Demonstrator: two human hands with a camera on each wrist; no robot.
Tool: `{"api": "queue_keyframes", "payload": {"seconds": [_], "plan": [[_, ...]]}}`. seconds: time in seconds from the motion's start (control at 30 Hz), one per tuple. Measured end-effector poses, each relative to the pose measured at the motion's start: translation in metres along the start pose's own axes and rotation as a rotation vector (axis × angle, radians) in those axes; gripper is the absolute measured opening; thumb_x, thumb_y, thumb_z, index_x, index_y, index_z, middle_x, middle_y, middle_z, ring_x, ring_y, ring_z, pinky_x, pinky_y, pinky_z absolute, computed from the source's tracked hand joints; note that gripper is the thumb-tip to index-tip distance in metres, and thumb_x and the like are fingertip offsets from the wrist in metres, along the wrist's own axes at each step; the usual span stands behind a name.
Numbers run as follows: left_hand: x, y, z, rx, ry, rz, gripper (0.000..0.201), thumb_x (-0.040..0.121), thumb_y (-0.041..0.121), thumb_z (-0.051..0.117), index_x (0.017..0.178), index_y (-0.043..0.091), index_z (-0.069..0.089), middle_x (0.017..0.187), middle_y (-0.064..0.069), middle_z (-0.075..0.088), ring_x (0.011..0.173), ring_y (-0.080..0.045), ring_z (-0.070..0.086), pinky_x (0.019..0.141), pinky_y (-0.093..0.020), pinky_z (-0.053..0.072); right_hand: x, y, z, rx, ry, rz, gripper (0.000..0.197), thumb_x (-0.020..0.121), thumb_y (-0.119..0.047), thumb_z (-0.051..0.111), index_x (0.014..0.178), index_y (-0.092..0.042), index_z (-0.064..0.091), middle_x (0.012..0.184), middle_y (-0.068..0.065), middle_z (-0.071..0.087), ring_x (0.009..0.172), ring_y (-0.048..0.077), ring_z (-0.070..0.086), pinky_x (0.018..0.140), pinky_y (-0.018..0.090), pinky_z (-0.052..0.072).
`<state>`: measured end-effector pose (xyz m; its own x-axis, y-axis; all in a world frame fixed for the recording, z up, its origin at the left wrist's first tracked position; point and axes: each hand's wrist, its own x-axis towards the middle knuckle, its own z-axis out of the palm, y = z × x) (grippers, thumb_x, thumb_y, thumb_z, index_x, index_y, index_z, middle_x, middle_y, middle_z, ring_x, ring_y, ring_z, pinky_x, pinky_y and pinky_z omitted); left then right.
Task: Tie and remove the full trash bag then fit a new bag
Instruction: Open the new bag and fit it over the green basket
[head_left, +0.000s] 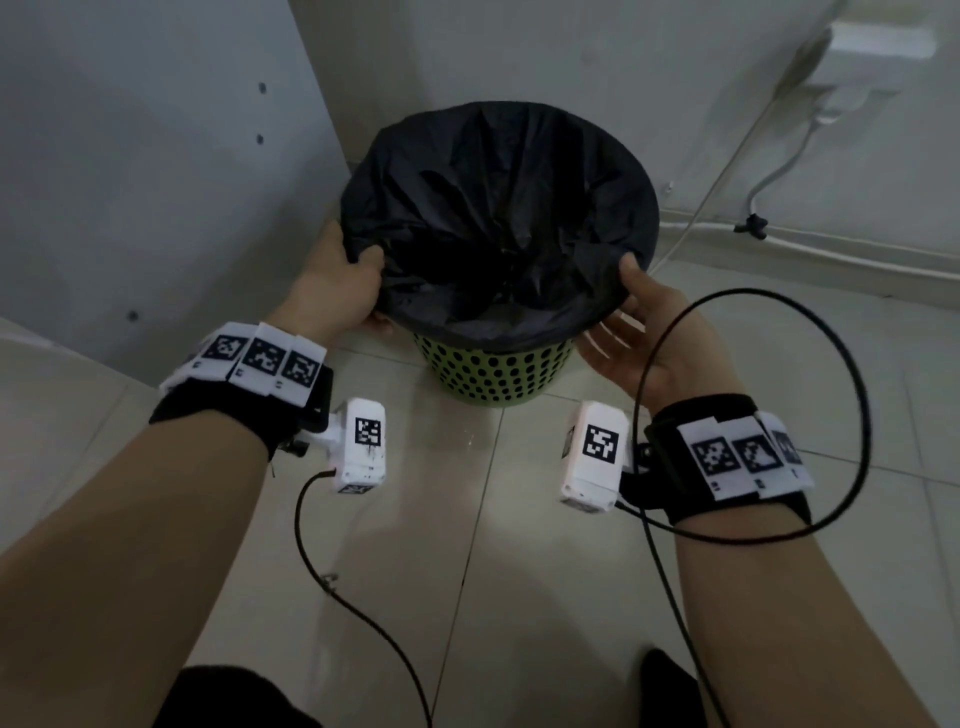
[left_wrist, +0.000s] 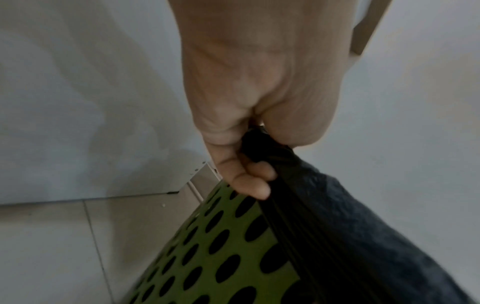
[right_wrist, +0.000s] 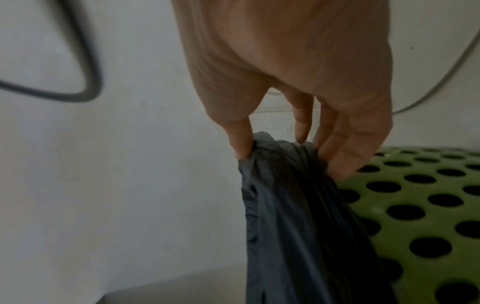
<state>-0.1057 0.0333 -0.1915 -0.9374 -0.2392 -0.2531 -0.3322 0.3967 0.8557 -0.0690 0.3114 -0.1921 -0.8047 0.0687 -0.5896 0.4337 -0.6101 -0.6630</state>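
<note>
Gripping the black trash bag (head_left: 498, 218) at opposite sides of the green perforated bin (head_left: 493, 374) on the tiled floor.

Left hand (head_left: 337, 291) clenches bunched plastic; right hand (head_left: 639, 332) pinches the bag's edge between thumb and fingers (right_wrist: 301, 123), palm turned inward.

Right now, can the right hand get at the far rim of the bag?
Probably yes: the right hand pinches the black bag at the near rim, and nothing stands over the green bin.

The bag (head_left: 498, 208) is black. The bin (head_left: 493, 371) is green with rows of black dots. The floor (head_left: 519, 545) is pale tiles. The wrist bands (head_left: 727, 457) are black with black-and-white square tags.
</note>
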Motion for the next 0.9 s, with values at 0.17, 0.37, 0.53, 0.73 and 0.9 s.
{"api": "queue_keyframes", "payload": {"seconds": [0.17,0.37,0.53,0.73,0.9], "plan": [[0.008,-0.012,-0.008,0.021,0.007,0.032,0.058,0.088,0.045,0.050,0.140,0.020,0.047,0.131,-0.012,0.062,0.109,-0.041,0.063,0.091,-0.060,0.054,0.000,-0.010,-0.001,0.032,0.028,0.049,0.021,0.089,-0.015,0.069,0.105,-0.002,0.067,0.085,0.012,0.074,0.085,0.026,0.072,0.078,0.039,0.060],[0.011,-0.007,-0.005,-0.121,-0.028,0.007,0.065,0.075,0.062,0.058,0.135,0.035,0.055,0.131,0.001,0.066,0.113,-0.026,0.066,0.093,-0.051,0.056,-0.005,-0.007,-0.006,0.039,0.062,0.040,0.007,0.092,-0.004,0.061,0.099,-0.001,0.063,0.079,0.013,0.073,0.075,0.027,0.071,0.076,0.041,0.061],[-0.004,-0.004,0.008,-0.251,-0.023,-0.008,0.054,0.088,0.027,0.067,0.139,0.019,0.053,0.130,-0.005,0.066,0.111,-0.024,0.067,0.089,-0.038,0.059,-0.011,-0.001,0.001,0.032,0.111,0.040,0.005,0.089,-0.003,0.067,0.091,-0.005,0.063,0.087,0.012,0.065,0.080,0.025,0.063,0.093,0.048,0.055],[-0.004,-0.007,0.009,-0.234,-0.027,-0.005,0.039,0.099,0.015,0.053,0.138,0.015,0.052,0.126,-0.006,0.065,0.100,-0.022,0.068,0.073,-0.031,0.061,-0.011,0.012,0.006,0.175,0.080,0.009,0.031,0.089,0.007,0.060,0.120,0.010,0.059,0.116,0.024,0.067,0.095,0.035,0.071,0.083,0.049,0.059],[-0.006,-0.002,0.013,-0.216,-0.030,0.001,0.035,0.101,0.012,0.050,0.136,0.013,0.051,0.101,0.004,0.066,0.075,-0.016,0.068,0.065,-0.031,0.062,-0.009,0.006,0.004,0.211,0.067,0.005,0.019,0.089,0.010,0.054,0.105,0.002,0.059,0.100,0.019,0.068,0.092,0.035,0.069,0.091,0.051,0.056]]}}
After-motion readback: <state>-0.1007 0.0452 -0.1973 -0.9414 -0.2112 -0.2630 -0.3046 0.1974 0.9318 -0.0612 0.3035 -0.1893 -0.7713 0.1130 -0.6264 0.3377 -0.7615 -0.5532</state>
